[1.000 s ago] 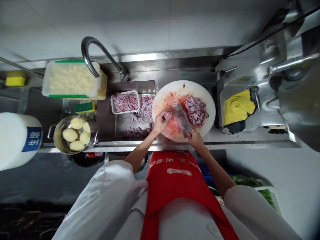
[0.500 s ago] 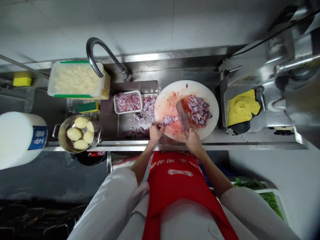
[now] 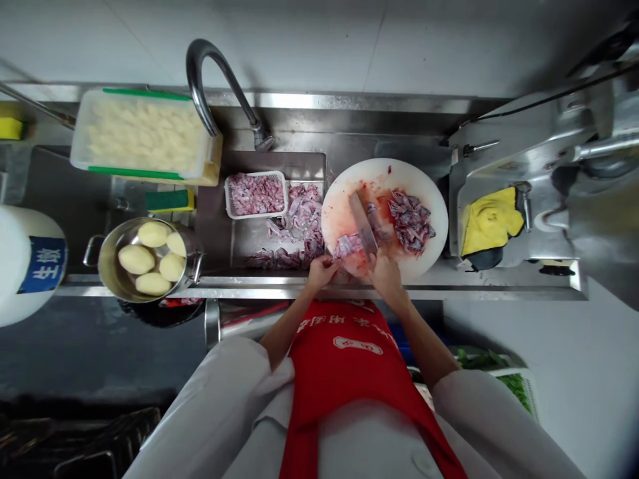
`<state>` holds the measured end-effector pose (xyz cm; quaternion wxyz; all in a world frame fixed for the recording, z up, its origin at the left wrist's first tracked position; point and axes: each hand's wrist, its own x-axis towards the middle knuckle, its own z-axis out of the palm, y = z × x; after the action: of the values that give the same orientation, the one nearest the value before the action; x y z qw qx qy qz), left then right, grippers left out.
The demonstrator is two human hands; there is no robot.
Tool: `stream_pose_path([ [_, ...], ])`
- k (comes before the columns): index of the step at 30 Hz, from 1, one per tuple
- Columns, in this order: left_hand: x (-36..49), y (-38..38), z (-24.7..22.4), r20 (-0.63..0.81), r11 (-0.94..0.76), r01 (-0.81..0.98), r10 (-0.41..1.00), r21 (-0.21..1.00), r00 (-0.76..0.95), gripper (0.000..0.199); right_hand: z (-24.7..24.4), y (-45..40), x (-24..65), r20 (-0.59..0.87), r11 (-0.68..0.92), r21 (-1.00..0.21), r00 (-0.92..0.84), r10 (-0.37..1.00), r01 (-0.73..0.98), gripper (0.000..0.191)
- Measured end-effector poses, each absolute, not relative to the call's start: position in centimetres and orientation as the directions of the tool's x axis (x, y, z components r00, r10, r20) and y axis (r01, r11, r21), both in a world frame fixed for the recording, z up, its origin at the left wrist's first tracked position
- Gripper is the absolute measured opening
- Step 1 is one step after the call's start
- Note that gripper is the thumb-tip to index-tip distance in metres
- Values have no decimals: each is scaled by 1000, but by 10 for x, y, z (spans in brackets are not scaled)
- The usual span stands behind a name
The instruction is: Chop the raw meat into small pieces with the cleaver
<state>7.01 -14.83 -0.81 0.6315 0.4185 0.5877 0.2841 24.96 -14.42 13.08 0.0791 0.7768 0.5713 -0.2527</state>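
A round white cutting board (image 3: 344,179), stained red, lies in front of me. My right hand (image 3: 386,277) is closed round the handle of a cleaver (image 3: 362,223), its broad blade over the middle of the board. Just left of the blade lies a pale pink piece of raw meat (image 3: 348,246). At the board's front left edge my left hand (image 3: 322,271) pinches that piece's end. A small dark piece sits right of the blade, partly hidden by it. Farther right is a heap of dark chopped meat (image 3: 411,223).
Left of the board, a sink (image 3: 244,236) holds more raw meat (image 3: 304,211) and a white basket (image 3: 257,194) of pieces. A faucet (image 3: 234,80) arches over it. Farther left stand a pot (image 3: 112,276) of peeled potatoes and a lidded tub (image 3: 142,133). A yellow cloth (image 3: 492,216) lies right.
The view has shifted slightly. A small piece now shows right of the blade, between it and the heap. Both hands keep their grips, close to where they were on the board.
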Motion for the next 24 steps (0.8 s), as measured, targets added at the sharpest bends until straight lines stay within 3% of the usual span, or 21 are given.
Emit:
stream_pose_path([
  [3,64,-149,-12,-541,554,13,808,833,231,45,136,-137,240,-373,-320,-218,224,900,922,42],
  [9,53,-144,-16,-543,586,-97,792,805,278,44,110,-134,234,-548,-326,-218,161,821,920,33],
  [14,55,-142,-21,-561,606,-197,792,771,240,44,125,-134,234,-434,-263,-213,150,888,941,38],
  [20,56,-142,-20,-576,619,-186,781,763,242,42,103,-136,202,-561,-304,-157,168,811,940,36],
  [24,55,-138,-17,-596,640,-173,764,748,248,42,97,-130,216,-563,-280,-186,131,816,942,32],
])
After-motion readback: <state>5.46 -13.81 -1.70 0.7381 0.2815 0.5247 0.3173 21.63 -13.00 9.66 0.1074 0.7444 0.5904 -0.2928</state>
